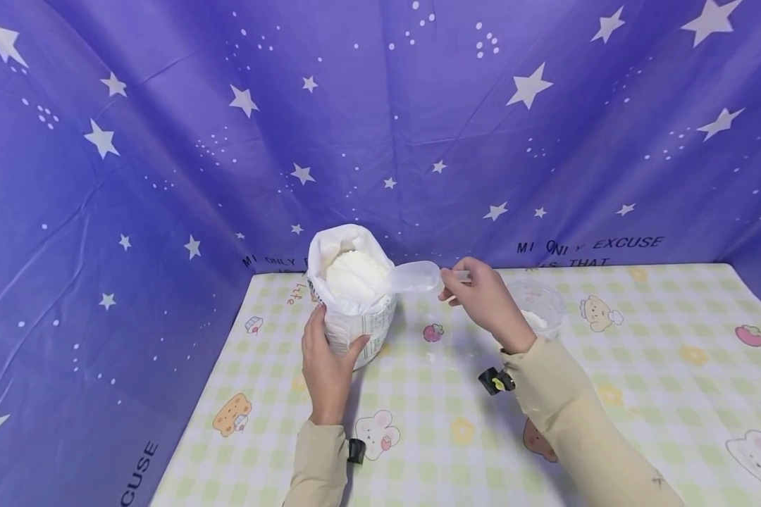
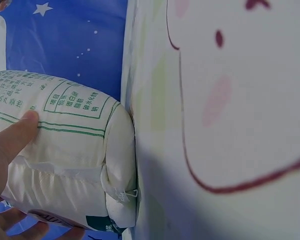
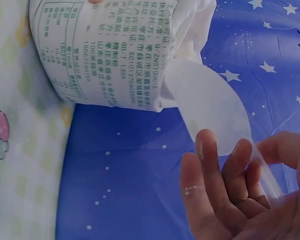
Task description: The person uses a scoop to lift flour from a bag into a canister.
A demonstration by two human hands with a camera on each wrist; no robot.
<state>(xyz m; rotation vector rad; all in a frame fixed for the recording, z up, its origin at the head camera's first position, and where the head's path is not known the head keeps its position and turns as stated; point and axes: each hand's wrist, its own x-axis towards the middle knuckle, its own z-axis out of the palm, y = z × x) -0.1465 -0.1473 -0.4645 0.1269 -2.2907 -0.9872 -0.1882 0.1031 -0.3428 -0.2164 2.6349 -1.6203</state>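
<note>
A white cloth bag of flour (image 1: 374,331) stands upright on the table with its mouth open, and white flour (image 1: 355,274) fills it near the top. My left hand (image 1: 330,370) grips the bag's near side low down, thumb on the printed front (image 2: 72,102) and fingers round the other side. In my right hand (image 1: 487,301) is a translucent plastic scoop (image 1: 416,277), held by its handle. The scoop's bowl (image 3: 210,102) reaches the right rim of the bag in the head view. White powder marks the right fingers (image 3: 192,191).
Behind my right hand stands a clear plastic tub (image 1: 550,304) with some white powder in it. A checked cloth with cartoon prints (image 1: 463,429) covers the table. A blue star-patterned curtain (image 1: 380,127) hangs close behind the bag and along the left side.
</note>
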